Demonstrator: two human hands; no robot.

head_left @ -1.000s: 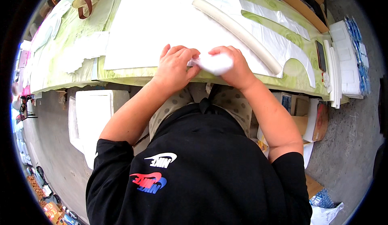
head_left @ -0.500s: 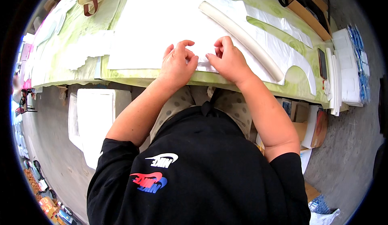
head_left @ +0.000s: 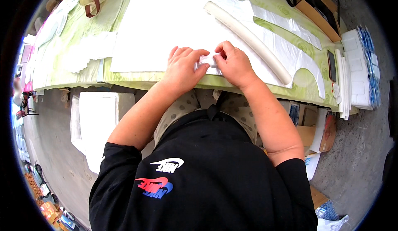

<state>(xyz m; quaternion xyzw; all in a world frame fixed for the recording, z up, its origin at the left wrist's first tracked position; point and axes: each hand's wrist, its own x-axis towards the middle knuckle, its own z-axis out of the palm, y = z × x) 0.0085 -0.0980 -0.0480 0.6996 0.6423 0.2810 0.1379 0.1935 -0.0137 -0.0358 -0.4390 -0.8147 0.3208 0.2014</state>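
Over the near edge of a large white sheet (head_left: 161, 27), my two hands come close together. A small clear, shiny piece (head_left: 208, 59), perhaps plastic film, spans the gap between my fingertips; its kind is too blurred to name. My left hand (head_left: 184, 68) has its thumb and forefinger curled round the left end, the other fingers bent behind. At the right end, my right hand (head_left: 235, 67) pinches with thumb and forefinger, the rest folded in. Beyond my right hand, a long off-white roll (head_left: 248, 40) lies slantwise on the sheet.
A green patterned cloth (head_left: 132, 78) covers the table. Torn white sheet (head_left: 97, 48) lies left, a cut-out white piece (head_left: 304, 61) right. A phone (head_left: 331, 65) lies near the right edge, with an open carton (head_left: 317, 9) behind. A white foam box (head_left: 99, 119) stands below.
My right hand has shifted slightly left and my left hand has turned, its fingers closing nearer the right ones. The clear piece between them shows more plainly. The sheet and roll have stayed put.
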